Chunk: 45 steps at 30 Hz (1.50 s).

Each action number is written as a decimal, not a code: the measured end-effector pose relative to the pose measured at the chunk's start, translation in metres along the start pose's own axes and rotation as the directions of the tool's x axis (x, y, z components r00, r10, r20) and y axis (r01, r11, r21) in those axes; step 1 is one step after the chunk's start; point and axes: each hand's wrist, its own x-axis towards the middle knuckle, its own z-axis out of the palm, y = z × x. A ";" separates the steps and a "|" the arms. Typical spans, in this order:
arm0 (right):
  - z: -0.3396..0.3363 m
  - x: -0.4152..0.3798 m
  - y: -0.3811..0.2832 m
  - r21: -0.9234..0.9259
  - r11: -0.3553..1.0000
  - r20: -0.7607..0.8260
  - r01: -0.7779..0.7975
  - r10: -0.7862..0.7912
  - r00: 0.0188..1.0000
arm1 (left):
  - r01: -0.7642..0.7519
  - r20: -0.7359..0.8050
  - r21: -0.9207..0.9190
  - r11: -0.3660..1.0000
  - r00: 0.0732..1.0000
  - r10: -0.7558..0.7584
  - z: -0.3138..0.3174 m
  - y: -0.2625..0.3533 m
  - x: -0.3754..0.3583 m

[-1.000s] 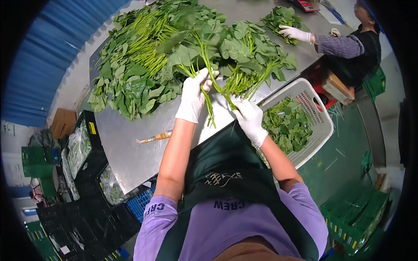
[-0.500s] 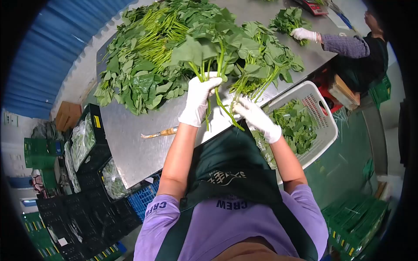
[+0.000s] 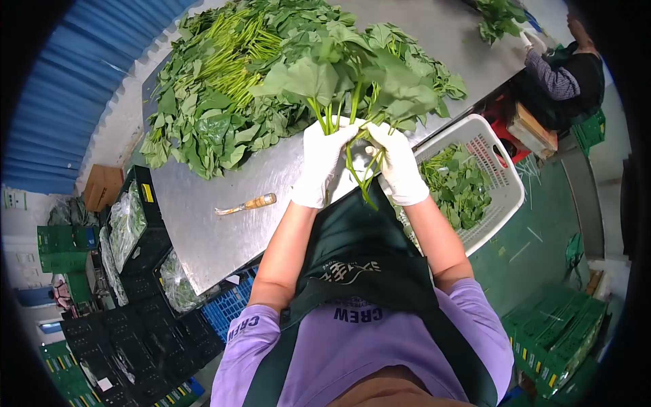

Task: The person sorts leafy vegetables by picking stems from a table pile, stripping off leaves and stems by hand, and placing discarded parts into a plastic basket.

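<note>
In white gloves, my left hand [image 3: 324,159] and my right hand [image 3: 399,163] meet at the near edge of the steel table. My left hand is closed around the stems of a bunch of leafy greens [image 3: 313,80], with broad leaves spreading above it. Beside it, my right hand grips more stems of the greens, its fingers curled close to the left thumb. Bare stem ends [image 3: 366,190] dangle below both hands over my dark apron. To the left, a small hooked knife [image 3: 245,203] with a wooden handle lies on the metal.
A large heap of greens [image 3: 224,88] covers the far part of the steel table [image 3: 196,224]. At right stands a white basket [image 3: 512,197] with loose greens. A co-worker [image 3: 569,81] handles greens at the far right. Crates [image 3: 132,339] are stacked at lower left.
My right hand has moved up and left to my left hand and now grips greens from the table. The co-worker's hand has drawn back with a bunch. My left forearm no longer covers the knife handle.
</note>
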 end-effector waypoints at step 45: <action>-0.151 0.067 -0.003 -0.874 0.461 -0.312 -0.153 -0.293 0.904 | 0.057 0.029 -0.618 0.784 0.998 -0.050 -0.038 0.004 0.012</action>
